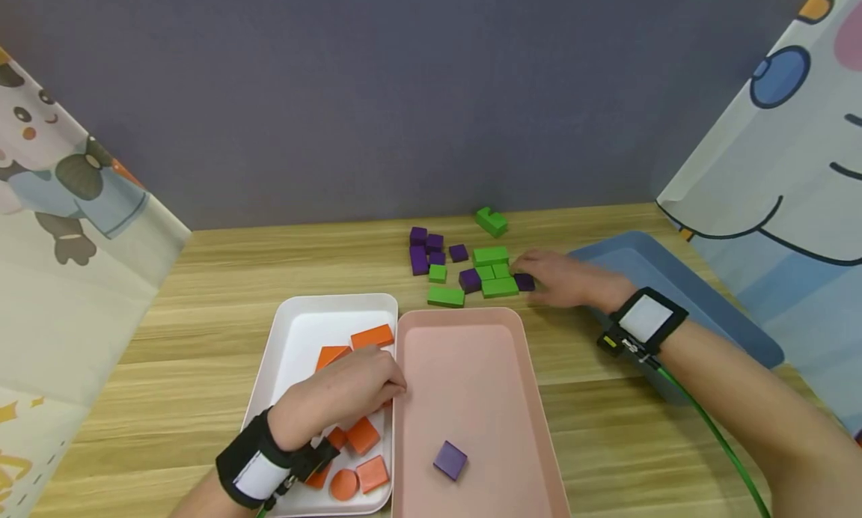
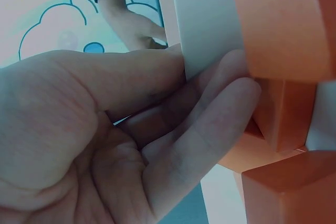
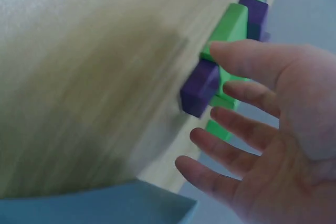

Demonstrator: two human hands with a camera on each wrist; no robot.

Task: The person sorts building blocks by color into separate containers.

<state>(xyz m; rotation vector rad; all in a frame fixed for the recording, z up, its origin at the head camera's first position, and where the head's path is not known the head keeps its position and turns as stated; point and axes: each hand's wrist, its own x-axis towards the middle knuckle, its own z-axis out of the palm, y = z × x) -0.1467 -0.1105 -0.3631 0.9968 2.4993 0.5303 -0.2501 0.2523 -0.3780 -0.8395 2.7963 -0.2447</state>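
My left hand (image 1: 346,387) reaches over the white tray (image 1: 299,331) and pinches its right side wall, thumb outside and fingers inside. Orange blocks (image 1: 372,474) of several shapes lie in that tray around the fingers. At the back right, my right hand (image 1: 564,280) hovers beside a cluster of blocks, fingers spread and holding nothing. Closest to its fingertips are a purple block (image 3: 199,87) and a long green block (image 3: 229,30). In the head view that purple block (image 1: 524,282) sits right at the fingers.
A pink tray (image 1: 471,376) stands against the white one, with one purple cube (image 1: 450,460) inside. Several purple blocks (image 1: 419,260) and green blocks (image 1: 446,297) lie behind the trays. A blue bin (image 1: 643,260) is at the right, partly hidden under my right forearm. A grey wall closes the back.
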